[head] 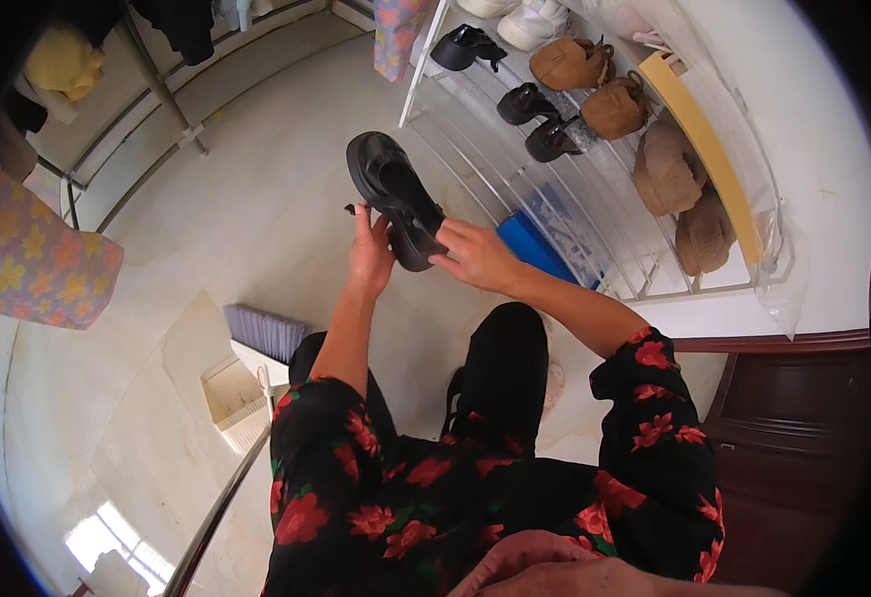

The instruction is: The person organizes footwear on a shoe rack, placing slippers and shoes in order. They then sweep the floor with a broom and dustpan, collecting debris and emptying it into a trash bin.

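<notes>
A black shoe (385, 168) with a glossy toe and thick sole is held in the air before me, its toe pointing away. My left hand (370, 250) grips its left side, with a small black strap end beside the thumb. At the heel, my right hand (473, 252) has its fingers on the rim. To the right stands a white shoe rack (480, 172), holding black shoes (525, 104), brown shoes (615, 108) and taupe, soft-looking shoes (667, 168). White shoes (532, 24) sit at its far end.
A broom (264, 328) and a cream dustpan (234, 392) are at my left knee. A blue box (536, 242) lies low in the rack. Clothes and a floral cloth (32, 257) hang around a metal frame (155, 82) at left. A dark red wooden cabinet (779, 433) stands at right.
</notes>
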`<state>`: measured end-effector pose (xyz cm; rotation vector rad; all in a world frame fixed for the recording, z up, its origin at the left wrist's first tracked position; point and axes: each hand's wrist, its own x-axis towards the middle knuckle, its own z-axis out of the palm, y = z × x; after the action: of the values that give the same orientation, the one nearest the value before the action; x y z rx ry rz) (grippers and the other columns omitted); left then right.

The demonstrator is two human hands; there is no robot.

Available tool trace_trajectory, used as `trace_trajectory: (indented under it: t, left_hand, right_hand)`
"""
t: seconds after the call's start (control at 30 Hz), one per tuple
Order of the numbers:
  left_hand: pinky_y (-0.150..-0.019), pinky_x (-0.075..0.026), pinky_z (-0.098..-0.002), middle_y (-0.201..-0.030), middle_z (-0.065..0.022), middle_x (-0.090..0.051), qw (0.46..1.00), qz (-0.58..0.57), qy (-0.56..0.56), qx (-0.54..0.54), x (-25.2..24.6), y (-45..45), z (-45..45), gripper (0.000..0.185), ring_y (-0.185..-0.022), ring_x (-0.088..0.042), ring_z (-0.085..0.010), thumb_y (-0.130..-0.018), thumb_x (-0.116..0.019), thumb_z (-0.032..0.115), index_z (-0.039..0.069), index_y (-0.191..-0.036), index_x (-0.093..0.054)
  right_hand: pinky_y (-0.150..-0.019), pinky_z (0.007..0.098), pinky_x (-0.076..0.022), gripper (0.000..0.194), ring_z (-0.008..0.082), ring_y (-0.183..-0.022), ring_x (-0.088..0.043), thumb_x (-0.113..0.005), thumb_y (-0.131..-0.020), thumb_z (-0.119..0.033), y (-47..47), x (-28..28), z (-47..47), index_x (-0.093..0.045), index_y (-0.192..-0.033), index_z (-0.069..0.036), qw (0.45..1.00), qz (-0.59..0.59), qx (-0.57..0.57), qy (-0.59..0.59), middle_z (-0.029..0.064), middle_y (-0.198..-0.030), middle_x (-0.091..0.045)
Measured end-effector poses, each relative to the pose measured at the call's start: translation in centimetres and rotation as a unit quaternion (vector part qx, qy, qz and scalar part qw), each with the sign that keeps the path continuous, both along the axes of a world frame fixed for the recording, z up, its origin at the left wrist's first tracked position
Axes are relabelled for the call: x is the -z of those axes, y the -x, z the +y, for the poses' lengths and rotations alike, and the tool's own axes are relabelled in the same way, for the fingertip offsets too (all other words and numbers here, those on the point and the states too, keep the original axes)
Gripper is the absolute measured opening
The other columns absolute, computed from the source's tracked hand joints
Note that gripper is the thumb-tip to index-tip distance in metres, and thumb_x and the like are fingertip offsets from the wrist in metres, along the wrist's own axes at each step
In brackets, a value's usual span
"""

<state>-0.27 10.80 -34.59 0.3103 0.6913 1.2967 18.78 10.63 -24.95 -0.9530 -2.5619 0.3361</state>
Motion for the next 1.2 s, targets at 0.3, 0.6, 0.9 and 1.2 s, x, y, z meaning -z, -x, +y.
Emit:
trace_trajectory:
  t: [0.3,0.6,0.9,1.2]
  left_hand:
    - [-0.107,-0.042,-0.0459,-0.143,-0.0201,-0.049,0.996,0.082,-0.015,0.022,-0.4,2.6,-2.0,0.068,-0.128,-0.051,-0.0311,-0.104,-0.035,0.053,0.007,-0.153,-0.027]
    - [-0.1,-0.049,-0.0419,-0.129,-0.0179,-0.06,0.995,0.102,-0.001,0.018,-0.7,3.8,-3.5,0.059,-0.113,-0.059,-0.0264,-0.106,-0.033,0.046,0.005,-0.15,-0.036]
    - [-0.097,-0.05,-0.0394,-0.125,-0.016,-0.062,0.992,0.129,0.012,-0.001,-0.6,4.7,-4.7,0.057,-0.109,-0.061,-0.0241,-0.107,-0.032,0.045,0.006,-0.148,-0.038]
    - [-0.095,-0.051,-0.0386,-0.123,-0.0168,-0.064,0.977,0.209,0.025,0.015,1.3,4.1,-4.0,0.058,-0.108,-0.062,-0.0238,-0.105,-0.037,0.046,0.003,-0.143,-0.044]
  right_hand:
    - [-0.065,0.0404,-0.0483,0.035,0.035,-0.074,-0.063,-0.077,-0.082,-0.024,-0.4,-3.8,10.7,-0.056,-0.092,0.003,0.97,0.105,0.219,0.018,0.0211,-0.08,-0.061]
    - [-0.088,0.0503,-0.0512,0.037,0.0438,-0.102,-0.063,-0.072,-0.084,-0.028,0.5,-4.2,21.4,-0.062,-0.098,0.004,0.925,0.058,0.367,-0.084,0.0263,-0.105,-0.066]
    - [-0.089,0.0488,-0.0542,0.036,0.0405,-0.102,-0.067,-0.072,-0.085,-0.029,-1.8,-3.5,29.8,-0.068,-0.103,0.002,0.849,0.04,0.52,-0.09,0.0248,-0.109,-0.068]
    - [-0.077,0.0402,-0.0551,0.046,0.0312,-0.086,-0.068,-0.07,-0.081,-0.013,-5.7,2.3,24.9,-0.058,-0.124,-0.004,0.932,0.199,0.228,-0.197,0.0179,-0.104,-0.067]
